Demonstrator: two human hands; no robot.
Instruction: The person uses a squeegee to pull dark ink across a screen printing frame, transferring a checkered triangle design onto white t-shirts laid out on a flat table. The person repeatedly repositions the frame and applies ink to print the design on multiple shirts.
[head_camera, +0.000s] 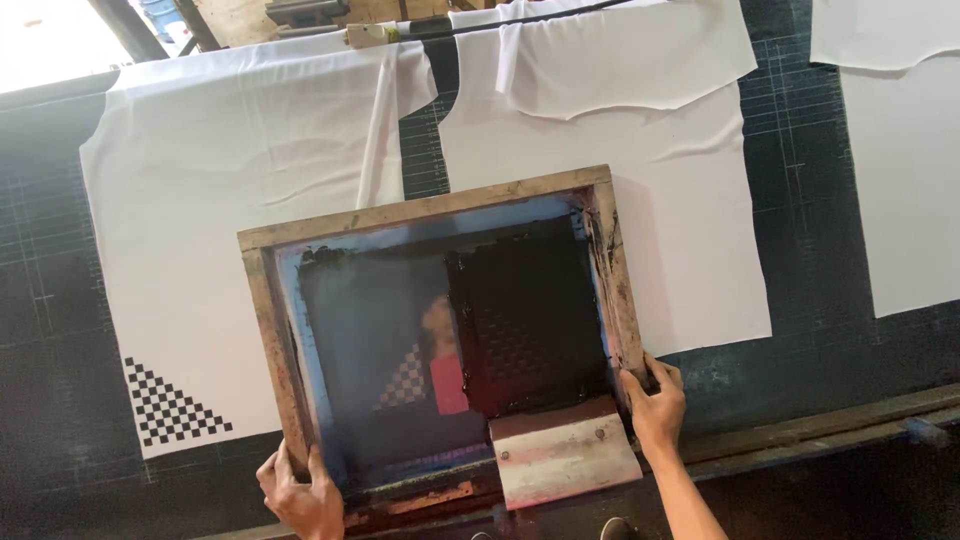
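Note:
A wooden screen-printing frame (420, 212) with a dark mesh, black ink and a blue taped border is tilted up over a white fabric piece (230, 170). My left hand (298, 492) grips the frame's near-left corner. My right hand (655, 402) grips its near-right corner. A squeegee with a pale, ink-stained handle (562, 452) rests inside the frame at the near edge, between my hands. A black checkered triangle print (168, 405) shows on the fabric's lower left corner, uncovered by the frame. Through the mesh a checkered pattern and a red shape are faintly visible.
A second white fabric piece (690, 180) lies to the right, partly under the frame, and a third (905, 170) at the far right. All lie on a dark gridded printing table (820, 180). A dark rail (830, 420) runs along the table's near edge.

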